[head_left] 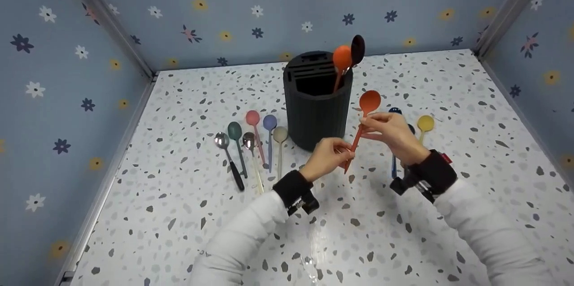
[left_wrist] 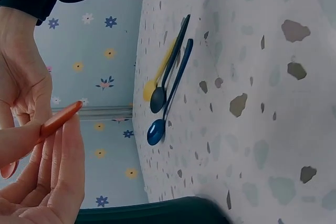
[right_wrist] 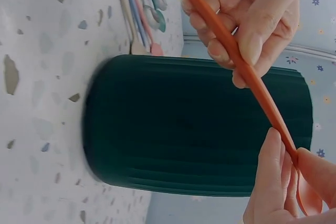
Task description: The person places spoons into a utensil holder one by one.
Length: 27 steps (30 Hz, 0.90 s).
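Note:
Both hands hold one orange-red spoon (head_left: 370,101) in front of a dark green ribbed utensil holder (head_left: 316,118). My right hand (head_left: 389,132) pinches its handle just below the bowl, which points up. Lower down, my left hand (head_left: 329,157) pinches the handle near its end, whose tip sticks out past the fingers. In the right wrist view, the spoon's handle (right_wrist: 226,38) runs slantwise across the holder between the two hands. An orange spoon (head_left: 342,58) and a dark brown spoon (head_left: 358,49) stand in the holder's right side.
Left of the holder lie several spoons, among them a green one (head_left: 234,131), a pink one (head_left: 253,118) and a beige one (head_left: 280,133). To the right lie a yellow spoon (head_left: 425,123), a blue spoon (left_wrist: 156,131) and a dark one (left_wrist: 157,99). Flowered panels (head_left: 287,12) surround the speckled table (head_left: 188,241).

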Tool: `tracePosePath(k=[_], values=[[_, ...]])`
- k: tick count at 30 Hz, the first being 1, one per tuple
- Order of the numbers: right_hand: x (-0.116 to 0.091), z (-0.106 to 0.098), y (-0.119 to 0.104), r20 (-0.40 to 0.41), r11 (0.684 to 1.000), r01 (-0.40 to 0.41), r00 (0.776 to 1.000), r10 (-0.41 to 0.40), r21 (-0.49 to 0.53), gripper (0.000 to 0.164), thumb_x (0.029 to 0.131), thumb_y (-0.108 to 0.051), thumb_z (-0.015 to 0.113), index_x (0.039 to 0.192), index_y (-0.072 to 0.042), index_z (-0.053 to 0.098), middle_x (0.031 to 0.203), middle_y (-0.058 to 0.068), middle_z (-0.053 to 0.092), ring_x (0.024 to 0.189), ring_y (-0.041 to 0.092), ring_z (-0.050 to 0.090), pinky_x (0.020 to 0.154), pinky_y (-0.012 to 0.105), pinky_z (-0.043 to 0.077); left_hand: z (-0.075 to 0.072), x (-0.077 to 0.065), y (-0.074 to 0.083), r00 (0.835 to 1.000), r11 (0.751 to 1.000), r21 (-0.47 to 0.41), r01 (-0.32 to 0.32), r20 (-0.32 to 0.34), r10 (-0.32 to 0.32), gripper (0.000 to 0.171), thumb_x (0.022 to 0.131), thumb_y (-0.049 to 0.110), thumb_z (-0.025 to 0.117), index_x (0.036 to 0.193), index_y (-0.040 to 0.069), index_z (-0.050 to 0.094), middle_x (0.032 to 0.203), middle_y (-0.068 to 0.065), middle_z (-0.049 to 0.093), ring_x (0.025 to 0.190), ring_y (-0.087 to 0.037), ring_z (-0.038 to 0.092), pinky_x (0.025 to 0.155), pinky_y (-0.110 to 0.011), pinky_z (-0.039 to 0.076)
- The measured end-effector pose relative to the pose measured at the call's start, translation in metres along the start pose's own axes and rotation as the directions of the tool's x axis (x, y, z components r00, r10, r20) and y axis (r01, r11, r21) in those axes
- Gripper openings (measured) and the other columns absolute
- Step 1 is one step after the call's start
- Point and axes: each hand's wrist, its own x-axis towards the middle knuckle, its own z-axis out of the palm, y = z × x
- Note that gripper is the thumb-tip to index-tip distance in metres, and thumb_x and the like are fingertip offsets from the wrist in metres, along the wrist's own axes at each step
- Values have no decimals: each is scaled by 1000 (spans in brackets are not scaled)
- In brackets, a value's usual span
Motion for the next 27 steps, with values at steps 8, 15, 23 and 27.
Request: tracePosePath(k=[8, 15, 23, 27], values=[[-2, 4, -22, -1, 998, 45, 999, -45, 42, 23, 82, -15, 64, 95, 3, 56, 81, 6, 60, 77, 17, 60, 80, 29, 51, -8, 4, 15, 996, 990, 115, -85, -23, 88, 10, 81, 0, 60, 88, -7, 62, 79, -17, 64, 66, -18, 60, 55, -20, 52], [-3, 6, -40, -13, 995, 66, 998, -65, 73, 20, 80, -14, 65, 93, 0, 58, 83, 6, 60, 78, 17, 59, 80, 28, 51, -16, 8, 33, 993, 979, 172, -107, -26, 113, 10, 81, 2, 60, 89, -4, 62, 79, -13, 65, 64, -10, 58, 55, -17, 50], [0, 10, -62, -52, 990, 114, 993, -110, 78, 22, 79, -13, 67, 94, 2, 59, 84, 8, 61, 78, 19, 60, 79, 29, 51, -25, 15, 56, 988, 964, 227, -141, -28, 152, 11, 82, 3, 60, 90, -4, 61, 79, -13, 65, 66, -14, 60, 58, -16, 49], [1, 11, -75, -63, 987, 136, 989, -130, 91, 24, 79, -13, 67, 95, 2, 59, 83, 8, 61, 79, 19, 60, 79, 29, 51, -30, 19, 66, 985, 953, 259, -155, -34, 170, 12, 83, 4, 58, 93, -3, 61, 81, -12, 65, 68, -14, 59, 57, -14, 46]])
